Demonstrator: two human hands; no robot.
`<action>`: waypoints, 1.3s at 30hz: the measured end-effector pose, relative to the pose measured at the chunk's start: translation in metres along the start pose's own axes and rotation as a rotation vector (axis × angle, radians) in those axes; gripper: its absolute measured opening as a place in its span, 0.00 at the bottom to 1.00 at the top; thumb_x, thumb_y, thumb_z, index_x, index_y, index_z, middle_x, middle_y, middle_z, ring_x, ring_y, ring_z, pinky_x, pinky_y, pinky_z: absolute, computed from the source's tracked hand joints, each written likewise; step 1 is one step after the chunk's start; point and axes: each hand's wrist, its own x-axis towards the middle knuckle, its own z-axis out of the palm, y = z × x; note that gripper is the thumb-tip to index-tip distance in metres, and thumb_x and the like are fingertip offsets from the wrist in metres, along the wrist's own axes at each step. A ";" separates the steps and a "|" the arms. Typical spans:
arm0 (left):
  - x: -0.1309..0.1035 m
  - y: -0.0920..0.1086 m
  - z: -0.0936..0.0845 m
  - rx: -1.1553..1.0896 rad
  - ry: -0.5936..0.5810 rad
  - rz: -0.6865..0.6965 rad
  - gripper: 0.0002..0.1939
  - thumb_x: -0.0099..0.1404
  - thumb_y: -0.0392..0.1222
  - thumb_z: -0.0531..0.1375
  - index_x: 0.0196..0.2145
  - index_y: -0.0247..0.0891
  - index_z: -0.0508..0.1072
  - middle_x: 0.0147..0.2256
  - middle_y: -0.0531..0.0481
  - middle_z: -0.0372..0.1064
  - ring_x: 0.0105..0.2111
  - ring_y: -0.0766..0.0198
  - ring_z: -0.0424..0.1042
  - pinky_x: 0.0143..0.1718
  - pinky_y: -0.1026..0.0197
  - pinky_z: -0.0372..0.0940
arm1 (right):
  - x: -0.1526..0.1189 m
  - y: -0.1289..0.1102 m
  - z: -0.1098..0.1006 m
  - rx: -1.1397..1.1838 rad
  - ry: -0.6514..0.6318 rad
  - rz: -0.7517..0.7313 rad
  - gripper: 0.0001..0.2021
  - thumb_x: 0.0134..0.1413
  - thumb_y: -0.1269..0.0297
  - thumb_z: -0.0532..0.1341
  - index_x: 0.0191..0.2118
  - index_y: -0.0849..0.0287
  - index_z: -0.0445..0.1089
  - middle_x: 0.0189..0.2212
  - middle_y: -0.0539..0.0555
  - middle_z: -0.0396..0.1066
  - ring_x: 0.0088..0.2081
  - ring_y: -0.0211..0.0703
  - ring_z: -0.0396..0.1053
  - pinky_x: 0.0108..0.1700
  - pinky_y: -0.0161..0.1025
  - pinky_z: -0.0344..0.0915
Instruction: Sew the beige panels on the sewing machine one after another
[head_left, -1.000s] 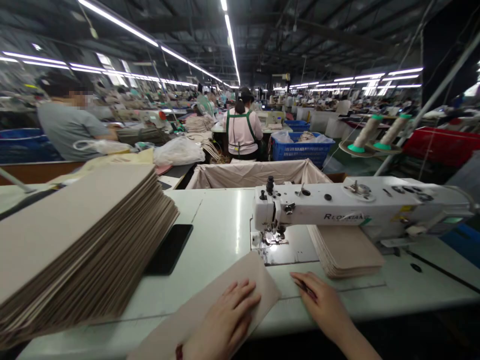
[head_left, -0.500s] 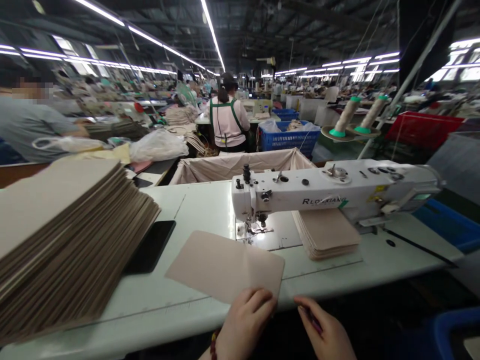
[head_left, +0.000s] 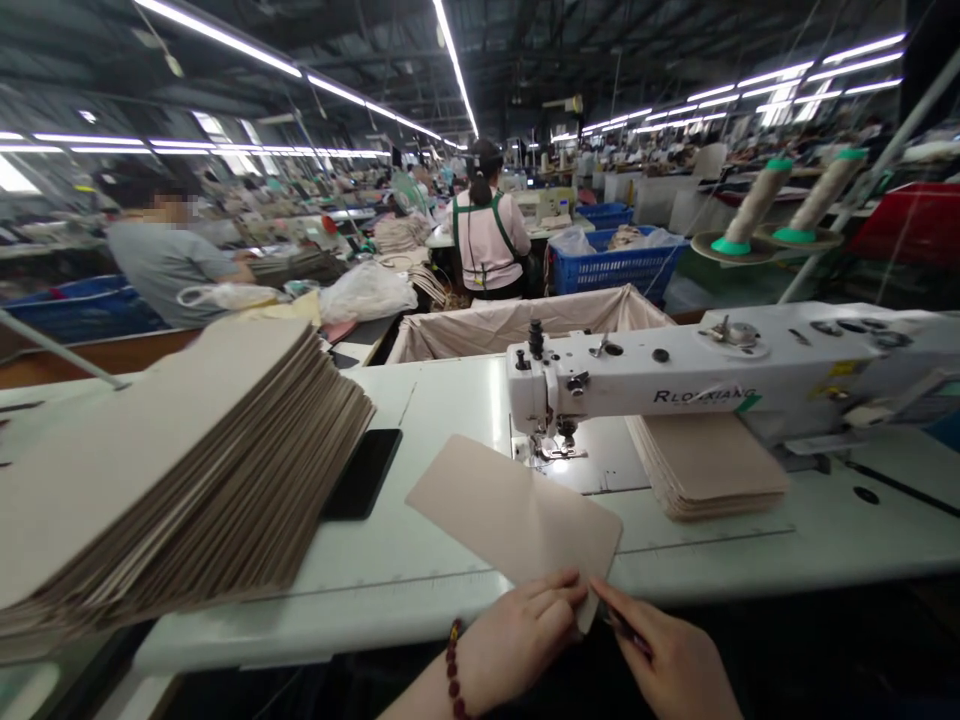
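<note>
A beige fabric panel (head_left: pixel 517 490) with rounded corners lies on the pale table, its near corner reaching past the front edge. My left hand (head_left: pixel 525 630), with a beaded bracelet at the wrist, grips that near corner, the thumb hidden. Close beside it, my right hand (head_left: pixel 667 650) is closed around a small tool with a dark purplish handle (head_left: pixel 628 636), its tip at the panel's corner; the exact kind is hard to make out. Beyond the panel stands a white sewing machine (head_left: pixel 637 365), its presser foot (head_left: pixel 559 453) just past the panel's far edge.
A tall stack of beige panels (head_left: pixel 187 440) fills the left, beside a black phone (head_left: pixel 365 475). A smaller panel pile (head_left: pixel 712 465) sits under the machine arm. Behind are a cloth-lined bin (head_left: pixel 465 335), thread cones (head_left: pixel 757 205), a blue crate (head_left: pixel 611 265) and two seated co-workers (head_left: pixel 487 235).
My right hand has come left to the panel's corner with the tool, meeting my left hand. The camera view has swung left, so the scene sits further right.
</note>
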 end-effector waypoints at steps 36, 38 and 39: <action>-0.020 -0.012 -0.010 -0.440 0.369 -0.116 0.17 0.74 0.42 0.46 0.33 0.39 0.71 0.45 0.43 0.70 0.52 0.55 0.67 0.55 0.53 0.62 | -0.002 -0.033 0.004 -0.091 -0.028 0.042 0.26 0.45 0.63 0.67 0.52 0.53 0.61 0.32 0.48 0.77 0.31 0.46 0.75 0.33 0.35 0.65; -0.024 -0.022 -0.016 -0.328 0.523 -0.292 0.17 0.74 0.42 0.45 0.33 0.38 0.70 0.48 0.41 0.67 0.53 0.55 0.66 0.53 0.52 0.63 | 0.001 -0.027 0.018 -0.115 0.032 0.014 0.27 0.48 0.63 0.65 0.55 0.54 0.60 0.28 0.47 0.76 0.28 0.45 0.75 0.31 0.34 0.65; -0.026 -0.028 -0.021 -0.251 0.548 -0.349 0.14 0.74 0.43 0.47 0.36 0.38 0.70 0.52 0.40 0.65 0.55 0.53 0.64 0.55 0.51 0.62 | 0.003 -0.024 0.022 -0.120 0.065 -0.005 0.26 0.50 0.63 0.64 0.56 0.53 0.60 0.26 0.47 0.76 0.26 0.44 0.74 0.29 0.34 0.65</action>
